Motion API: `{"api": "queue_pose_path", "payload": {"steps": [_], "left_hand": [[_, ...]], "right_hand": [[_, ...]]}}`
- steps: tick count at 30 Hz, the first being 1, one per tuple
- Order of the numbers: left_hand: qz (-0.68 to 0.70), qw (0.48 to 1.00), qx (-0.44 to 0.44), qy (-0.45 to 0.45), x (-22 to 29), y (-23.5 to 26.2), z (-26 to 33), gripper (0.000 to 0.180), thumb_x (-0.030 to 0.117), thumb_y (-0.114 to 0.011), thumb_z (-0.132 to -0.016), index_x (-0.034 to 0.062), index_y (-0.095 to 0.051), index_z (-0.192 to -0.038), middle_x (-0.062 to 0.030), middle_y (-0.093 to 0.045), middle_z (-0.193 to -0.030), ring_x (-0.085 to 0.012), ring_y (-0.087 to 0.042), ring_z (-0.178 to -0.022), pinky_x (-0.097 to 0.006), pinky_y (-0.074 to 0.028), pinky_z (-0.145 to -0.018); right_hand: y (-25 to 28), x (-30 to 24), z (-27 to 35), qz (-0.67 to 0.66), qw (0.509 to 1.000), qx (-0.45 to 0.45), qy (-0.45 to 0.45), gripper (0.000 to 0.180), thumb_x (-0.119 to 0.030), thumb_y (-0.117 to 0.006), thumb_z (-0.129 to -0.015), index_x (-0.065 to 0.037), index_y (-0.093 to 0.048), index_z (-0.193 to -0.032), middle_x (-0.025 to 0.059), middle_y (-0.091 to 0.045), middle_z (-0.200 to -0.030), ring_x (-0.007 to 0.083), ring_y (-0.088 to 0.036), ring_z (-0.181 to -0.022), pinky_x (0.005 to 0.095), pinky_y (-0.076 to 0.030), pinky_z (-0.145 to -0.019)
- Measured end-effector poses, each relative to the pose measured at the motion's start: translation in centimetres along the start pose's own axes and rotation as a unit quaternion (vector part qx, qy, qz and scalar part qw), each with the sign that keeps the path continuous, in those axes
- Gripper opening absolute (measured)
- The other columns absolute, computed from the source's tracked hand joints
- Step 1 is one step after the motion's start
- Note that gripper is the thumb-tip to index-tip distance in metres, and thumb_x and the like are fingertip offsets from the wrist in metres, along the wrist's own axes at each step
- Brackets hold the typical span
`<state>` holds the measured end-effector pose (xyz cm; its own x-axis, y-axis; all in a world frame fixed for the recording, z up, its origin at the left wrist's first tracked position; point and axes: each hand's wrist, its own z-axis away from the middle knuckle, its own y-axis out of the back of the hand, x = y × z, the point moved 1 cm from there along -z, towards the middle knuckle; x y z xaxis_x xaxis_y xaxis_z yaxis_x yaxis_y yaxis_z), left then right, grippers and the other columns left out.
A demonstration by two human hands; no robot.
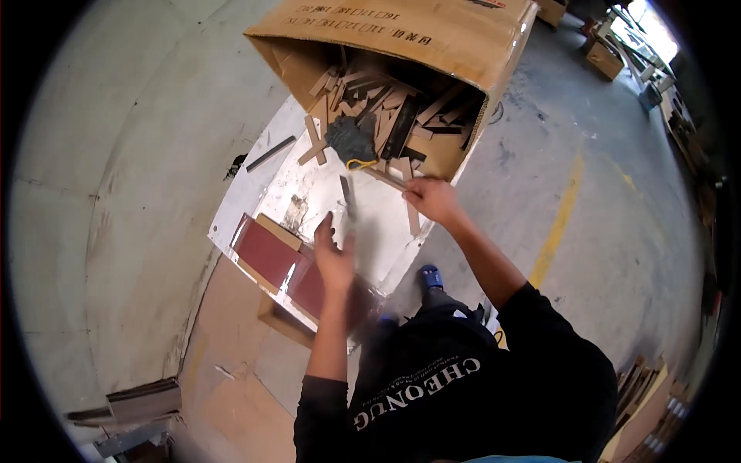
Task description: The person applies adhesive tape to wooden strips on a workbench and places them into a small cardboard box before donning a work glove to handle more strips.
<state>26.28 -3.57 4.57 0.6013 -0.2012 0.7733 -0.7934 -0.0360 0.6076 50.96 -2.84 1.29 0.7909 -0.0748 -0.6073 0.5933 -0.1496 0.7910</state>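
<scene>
**Picking wood strips out of the big box**

The right hand [432, 199] has its fingers closed on a thin wood strip [384, 179], right at the mouth of the tipped cardboard box [432, 38]. The box is full of wood scraps [386, 104] and a dark rag [351, 139]. The left hand [333, 258] is over the white board [386, 224], fingers apart, and a small dark stick [347, 197] stands blurry just above it; I cannot tell if the hand touches it. Red sheets [266, 251] lie beside it. This looks like the sorting step. Next, the strip needs a steady pull clear of the pile.
</scene>
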Motion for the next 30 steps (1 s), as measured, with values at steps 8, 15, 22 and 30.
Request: {"api": "queue_pose_path", "payload": {"steps": [8, 15, 22, 30], "left_hand": [[-0.302, 0.917, -0.106, -0.237, 0.9, 5.0, 5.7, 0.025, 0.012, -0.063, -0.074, 0.0112, -0.066, -0.099, -0.0039, -0.059, -0.088, -0.0230, -0.054, -0.088, -0.036, -0.044, -0.074], [-0.298, 0.952, -0.014, -0.064, -6.9, 9.1, 12.0, 0.015, 0.015, -0.059, -0.080, 0.0095, -0.062, -0.093, -0.0122, -0.061, -0.077, -0.0297, -0.061, -0.066, -0.041, -0.048, -0.060], [-0.391, 0.919, -0.050, -0.032, -9.2, 7.1, 14.5, 0.052, 0.022, -0.055, -0.082, 0.0064, -0.042, -0.131, -0.0103, -0.057, -0.054, -0.0275, -0.055, -0.044, -0.038, -0.046, -0.049], [-0.417, 0.901, -0.092, -0.073, -9.1, 7.8, 15.1, 0.053, 0.016, -0.053, -0.081, -0.0006, -0.043, -0.130, -0.0070, -0.058, -0.054, -0.0233, -0.054, -0.042, -0.033, -0.045, -0.044]], "right_hand": [[-2.1, -8.7, 5.1, -0.201, 0.894, -0.381, 0.126, 0.034, -0.038, -0.063, -0.080, -0.011, -0.067, -0.099, 0.0083, -0.067, -0.090, 0.0242, -0.063, -0.084, 0.0339, -0.048, -0.074], [-7.3, -11.3, 5.1, -0.140, 0.970, -0.173, 0.098, 0.044, -0.039, -0.063, -0.080, -0.010, -0.058, -0.114, 0.0120, -0.059, -0.111, 0.0279, -0.059, -0.095, 0.0384, -0.045, -0.085], [-10.6, -12.0, 10.5, 0.001, 0.985, -0.070, 0.159, 0.054, -0.034, -0.065, -0.076, -0.013, -0.049, -0.123, 0.0088, -0.042, -0.133, 0.0304, -0.032, -0.129, 0.0491, -0.023, -0.106], [-10.5, -12.1, 10.8, 0.021, 0.984, -0.040, 0.171, 0.054, -0.034, -0.066, -0.074, -0.012, -0.050, -0.121, 0.0083, -0.042, -0.133, 0.0290, -0.032, -0.129, 0.0480, -0.024, -0.106]]}}
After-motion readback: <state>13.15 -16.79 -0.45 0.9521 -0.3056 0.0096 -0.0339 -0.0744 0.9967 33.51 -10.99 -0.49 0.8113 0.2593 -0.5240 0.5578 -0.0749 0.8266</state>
